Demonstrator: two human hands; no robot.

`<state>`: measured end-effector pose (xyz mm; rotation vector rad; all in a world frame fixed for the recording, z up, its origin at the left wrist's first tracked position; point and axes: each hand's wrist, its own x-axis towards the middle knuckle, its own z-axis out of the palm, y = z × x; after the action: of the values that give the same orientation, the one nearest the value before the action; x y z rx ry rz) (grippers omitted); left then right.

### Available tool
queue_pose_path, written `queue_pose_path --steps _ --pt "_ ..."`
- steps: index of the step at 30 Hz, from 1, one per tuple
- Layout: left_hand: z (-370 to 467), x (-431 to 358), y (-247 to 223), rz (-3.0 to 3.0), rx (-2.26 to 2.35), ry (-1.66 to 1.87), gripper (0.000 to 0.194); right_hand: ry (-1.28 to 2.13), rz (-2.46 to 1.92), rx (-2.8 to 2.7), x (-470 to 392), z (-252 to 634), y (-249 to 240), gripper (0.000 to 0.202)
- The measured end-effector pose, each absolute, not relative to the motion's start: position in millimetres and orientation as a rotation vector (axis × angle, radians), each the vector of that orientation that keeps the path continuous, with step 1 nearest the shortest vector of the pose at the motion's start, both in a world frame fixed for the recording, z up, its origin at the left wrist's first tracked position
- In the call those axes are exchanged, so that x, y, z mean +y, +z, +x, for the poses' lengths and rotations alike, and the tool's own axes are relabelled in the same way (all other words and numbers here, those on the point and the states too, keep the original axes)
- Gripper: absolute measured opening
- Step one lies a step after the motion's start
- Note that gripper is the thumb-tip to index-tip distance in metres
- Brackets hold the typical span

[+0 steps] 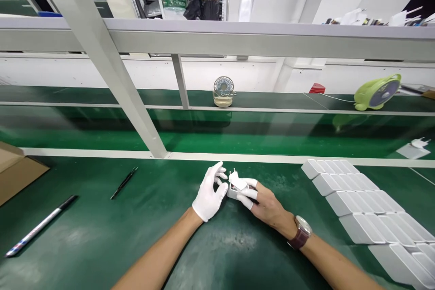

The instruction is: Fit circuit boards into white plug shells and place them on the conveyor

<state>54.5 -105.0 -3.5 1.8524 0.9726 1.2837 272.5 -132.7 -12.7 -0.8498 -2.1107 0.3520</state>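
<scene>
In the middle of the green workbench [190, 253], my right hand [263, 201] grips a white plug charger [238, 182] with its metal prongs pointing up and away. The charger's end cap sits askew on the white body, and something dark shows in the gap. White finger covers are on several of that hand's fingertips. Just left of the charger is my left hand [210, 192] in a white glove, thumb and fingers apart and curved, with nothing seen between them. Its thumb tip is close to the charger; whether they touch I cannot tell.
Rows of white plastic casings [356, 201] stand at the right. A marker [41, 226], a thin black pen [124, 183] and a cardboard box [18, 172] lie at the left. Beyond the metal rail, a green conveyor belt carries a white plug charger [413, 148]. A slanted post [112, 68] crosses the left side.
</scene>
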Motion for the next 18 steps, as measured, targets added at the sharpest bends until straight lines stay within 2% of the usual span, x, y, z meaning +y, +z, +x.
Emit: queue_pose_path --steps 5,10,13,18 --pt "61 -106 2 1.875 1.103 1.215 0.047 0.402 -0.9 -2.183 -136 268 -22 0.034" --pt "65 -105 5 1.906 1.242 1.094 0.021 0.394 -0.942 -2.138 -137 269 -25 0.04" --pt "66 -104 4 1.838 1.256 1.093 0.021 0.443 -0.967 -2.085 -138 270 -25 0.044" --pt "66 -102 2 1.778 1.236 1.083 0.023 0.524 -0.958 -2.116 -138 271 -22 0.031"
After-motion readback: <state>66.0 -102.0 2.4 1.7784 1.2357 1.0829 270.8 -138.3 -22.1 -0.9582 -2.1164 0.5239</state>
